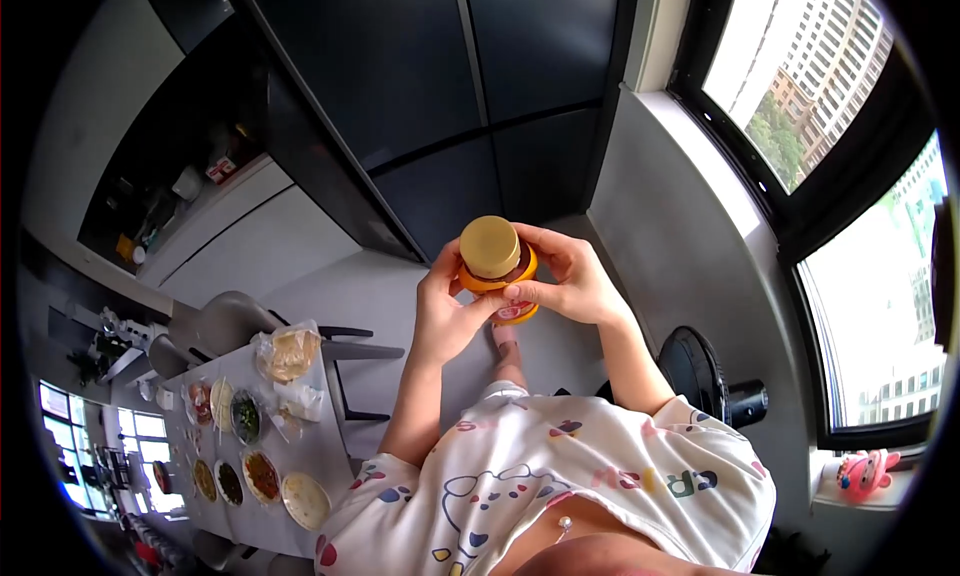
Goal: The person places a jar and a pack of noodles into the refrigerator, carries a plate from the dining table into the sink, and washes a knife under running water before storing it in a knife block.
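Note:
Both hands hold a jar (515, 266) with an orange-yellow label and a wide gold lid (490, 247) in front of my body. The lid faces up toward the camera and sits on the jar. My left hand (450, 306) wraps the jar's left side, its thumb across the front. On the other side my right hand (565, 271) grips it, with the fingers behind and the thumb on the front near the left thumb. Fingertips at the back are hidden by the jar. What is inside looks dark brown near the neck.
To the left stands a table (345, 416) with several plates of food, a bag of bread (290, 353) and grey chairs (225, 321). Dark cabinet doors (430, 66) rise ahead. A black fan-like appliance (695, 371) is on the right below the windows, and a pink toy (865, 474) lies on the sill.

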`<state>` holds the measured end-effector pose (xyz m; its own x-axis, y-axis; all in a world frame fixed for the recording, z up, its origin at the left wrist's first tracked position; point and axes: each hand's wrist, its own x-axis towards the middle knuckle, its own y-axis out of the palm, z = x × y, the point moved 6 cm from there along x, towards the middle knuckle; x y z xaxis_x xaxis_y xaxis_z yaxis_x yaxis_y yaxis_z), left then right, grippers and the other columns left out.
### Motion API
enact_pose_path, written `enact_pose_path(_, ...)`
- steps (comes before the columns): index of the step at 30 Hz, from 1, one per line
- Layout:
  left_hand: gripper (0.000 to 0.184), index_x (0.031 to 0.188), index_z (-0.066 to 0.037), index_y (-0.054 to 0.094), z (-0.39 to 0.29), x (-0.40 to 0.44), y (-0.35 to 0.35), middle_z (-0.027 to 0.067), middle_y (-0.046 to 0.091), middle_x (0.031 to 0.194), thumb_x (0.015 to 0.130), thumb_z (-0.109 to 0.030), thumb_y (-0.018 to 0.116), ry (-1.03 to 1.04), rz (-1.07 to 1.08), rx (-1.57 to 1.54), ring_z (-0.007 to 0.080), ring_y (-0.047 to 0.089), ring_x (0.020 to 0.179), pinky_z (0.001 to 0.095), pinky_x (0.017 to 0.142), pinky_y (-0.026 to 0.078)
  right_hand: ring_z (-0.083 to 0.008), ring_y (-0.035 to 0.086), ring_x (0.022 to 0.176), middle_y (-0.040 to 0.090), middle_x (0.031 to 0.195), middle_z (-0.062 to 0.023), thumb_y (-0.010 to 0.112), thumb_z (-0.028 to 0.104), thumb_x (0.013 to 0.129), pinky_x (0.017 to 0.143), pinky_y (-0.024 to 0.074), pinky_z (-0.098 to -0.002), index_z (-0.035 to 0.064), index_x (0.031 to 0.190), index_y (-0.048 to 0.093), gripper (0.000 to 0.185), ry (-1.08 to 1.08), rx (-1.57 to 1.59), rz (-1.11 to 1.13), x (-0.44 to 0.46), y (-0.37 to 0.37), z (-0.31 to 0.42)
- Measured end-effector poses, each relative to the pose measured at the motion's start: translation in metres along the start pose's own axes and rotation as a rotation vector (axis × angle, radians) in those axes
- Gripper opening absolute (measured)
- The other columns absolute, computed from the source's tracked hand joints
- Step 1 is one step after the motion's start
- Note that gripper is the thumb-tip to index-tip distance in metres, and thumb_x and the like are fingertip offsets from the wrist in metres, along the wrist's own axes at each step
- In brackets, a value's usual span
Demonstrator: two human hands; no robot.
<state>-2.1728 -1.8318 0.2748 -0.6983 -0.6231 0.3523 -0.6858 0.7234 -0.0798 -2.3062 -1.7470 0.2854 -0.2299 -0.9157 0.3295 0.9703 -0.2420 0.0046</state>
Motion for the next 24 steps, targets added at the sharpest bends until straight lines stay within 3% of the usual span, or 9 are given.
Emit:
enact_pose_path(12, 0.053, 0.12, -0.006, 0.049, 0.13, 0.278, -0.041, 0.0072, 0.06, 0.115, 0.076, -0.008, 0.08, -0.068, 0.101, -0.011, 0.0173, 0.059, 0.107, 0.0323, 0.095, 0.048, -0.021, 0.059, 0.112, 0.062, 0.12, -0.0128, 0.084, 0.015, 0.073, 0.103, 0.0441, -0.0351, -0.0014, 0.131, 0.052, 0.068, 0.091, -0.136, -0.059, 0.247, -0.124, -0.105)
enact_pose_path(24, 0.058, 0.123, -0.003, 0.049, 0.206, 0.42, -0.042, 0.0085, 0.059, 0.117, 0.074, -0.006, 0.08, -0.179, -0.1, -0.017, 0.0172, 0.059, 0.109, 0.0332, 0.097, 0.048, -0.0209, 0.059, 0.11, 0.063, 0.119, -0.0137, 0.082, 0.012, 0.074, 0.101, 0.0459, -0.034, -0.0022, 0.13, 0.053, 0.064, 0.08, -0.024, 0.121, 0.396, -0.215, -0.183)
